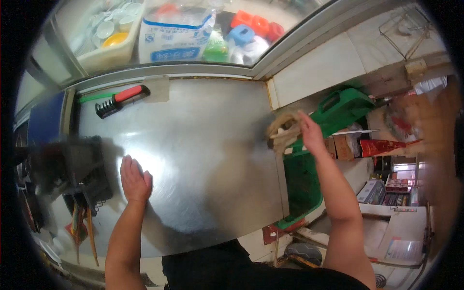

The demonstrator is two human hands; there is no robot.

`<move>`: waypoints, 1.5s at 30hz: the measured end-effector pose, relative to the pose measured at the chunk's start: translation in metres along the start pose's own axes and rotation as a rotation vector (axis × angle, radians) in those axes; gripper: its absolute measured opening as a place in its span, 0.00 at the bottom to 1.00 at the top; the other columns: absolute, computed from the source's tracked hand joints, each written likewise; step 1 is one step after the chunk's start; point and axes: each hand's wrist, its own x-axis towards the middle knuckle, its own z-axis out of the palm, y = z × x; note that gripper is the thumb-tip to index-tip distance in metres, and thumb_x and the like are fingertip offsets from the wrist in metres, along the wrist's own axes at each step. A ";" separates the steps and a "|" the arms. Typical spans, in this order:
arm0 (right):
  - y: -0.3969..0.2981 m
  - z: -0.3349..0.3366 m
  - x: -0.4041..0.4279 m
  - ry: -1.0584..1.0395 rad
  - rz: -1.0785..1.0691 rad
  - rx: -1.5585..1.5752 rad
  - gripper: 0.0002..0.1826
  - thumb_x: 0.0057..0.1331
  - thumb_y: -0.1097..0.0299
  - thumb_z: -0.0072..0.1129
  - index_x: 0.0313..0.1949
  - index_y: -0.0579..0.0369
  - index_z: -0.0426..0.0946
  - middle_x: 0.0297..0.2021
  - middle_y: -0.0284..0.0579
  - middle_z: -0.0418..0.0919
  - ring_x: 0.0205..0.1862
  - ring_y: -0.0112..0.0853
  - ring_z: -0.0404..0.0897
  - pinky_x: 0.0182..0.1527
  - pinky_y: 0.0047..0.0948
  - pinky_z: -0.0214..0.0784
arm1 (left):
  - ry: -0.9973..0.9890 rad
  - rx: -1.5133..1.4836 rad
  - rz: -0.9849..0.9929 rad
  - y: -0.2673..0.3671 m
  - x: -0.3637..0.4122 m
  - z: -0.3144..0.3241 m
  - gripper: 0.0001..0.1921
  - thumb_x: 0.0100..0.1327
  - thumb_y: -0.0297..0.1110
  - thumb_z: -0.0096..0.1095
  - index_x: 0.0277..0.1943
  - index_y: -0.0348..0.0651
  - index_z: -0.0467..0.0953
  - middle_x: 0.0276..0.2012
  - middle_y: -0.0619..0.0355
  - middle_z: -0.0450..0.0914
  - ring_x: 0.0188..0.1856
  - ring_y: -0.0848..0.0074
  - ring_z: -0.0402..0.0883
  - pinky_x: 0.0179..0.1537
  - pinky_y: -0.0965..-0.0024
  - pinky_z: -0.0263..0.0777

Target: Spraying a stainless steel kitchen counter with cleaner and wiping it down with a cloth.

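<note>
My left hand [135, 179] rests flat on the stainless steel counter [181, 145], palm down with the thumb apart and nothing in it. At the counter's right edge my right hand [311, 134] holds a crumpled tan cloth [286, 128], which is blurred; the grip under the palm is partly hidden. Below and beyond that edge, a green plastic bin [302, 181] stands close to the cloth. Near the counter's back left lies a knife sharpener [122, 99] with a red and black handle.
Behind a window frame [163, 70] are a tub of spoons [105, 54] and a printed plastic bag [174, 36]. Dark racks [87, 170] holding utensils border the counter on the left. A green plastic container with a handle [342, 108] sits at the right.
</note>
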 end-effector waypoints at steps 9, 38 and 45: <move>-0.022 -0.018 0.023 0.117 -0.398 -0.037 0.19 0.63 0.78 0.51 0.52 0.48 0.80 0.54 0.51 0.79 0.57 0.44 0.77 0.60 0.36 0.67 | 0.000 0.026 0.024 0.000 0.000 0.002 0.29 0.60 0.35 0.57 0.63 0.31 0.62 0.68 0.41 0.61 0.72 0.49 0.55 0.73 0.52 0.49; -0.066 0.002 0.136 0.559 -0.417 -0.674 0.15 0.63 0.71 0.50 0.49 0.47 0.77 0.45 0.42 0.78 0.50 0.42 0.74 0.50 0.47 0.66 | 0.036 0.045 0.051 -0.005 -0.002 -0.001 0.28 0.60 0.34 0.58 0.62 0.32 0.64 0.67 0.40 0.62 0.71 0.48 0.57 0.72 0.52 0.50; -0.014 0.081 0.171 0.493 -0.340 -1.227 0.21 0.68 0.65 0.44 0.57 0.59 0.73 0.55 0.49 0.75 0.63 0.42 0.68 0.66 0.51 0.52 | -0.023 0.052 0.025 -0.006 0.001 0.001 0.28 0.59 0.32 0.59 0.62 0.32 0.64 0.68 0.40 0.61 0.71 0.48 0.57 0.72 0.52 0.50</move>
